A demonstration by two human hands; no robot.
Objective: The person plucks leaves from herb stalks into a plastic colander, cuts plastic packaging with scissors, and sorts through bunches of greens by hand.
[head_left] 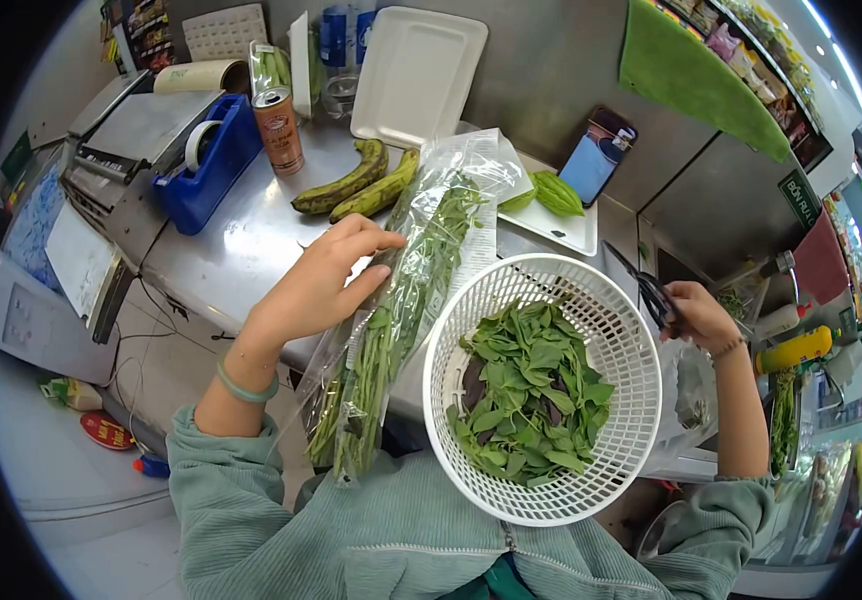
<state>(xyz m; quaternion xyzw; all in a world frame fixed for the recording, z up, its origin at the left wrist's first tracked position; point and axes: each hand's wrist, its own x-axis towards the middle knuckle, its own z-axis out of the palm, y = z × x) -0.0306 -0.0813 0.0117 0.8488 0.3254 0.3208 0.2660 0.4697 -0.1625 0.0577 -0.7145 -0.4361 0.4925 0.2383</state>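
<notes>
My left hand (326,265) is at the long clear plastic bag (413,262) of leafy green stems. Its thumb and forefinger are apart, their tips against the plastic. The bag lies slantwise over the counter edge, stems toward me, beside a white perforated basket (641,440). Picked green leaves (531,385), a few of them dark purple, lie in the basket close to my body. In my right hand (699,318) are black scissors (651,290), blades pointing up and left, just right of the basket rim.
Two green-brown bananas (346,182), a drink can (278,132) and a blue tape dispenser (213,170) stand left on the steel counter (231,245). Behind are a white foam tray (419,75), a bitter melon (555,193) on another tray and a phone (596,155).
</notes>
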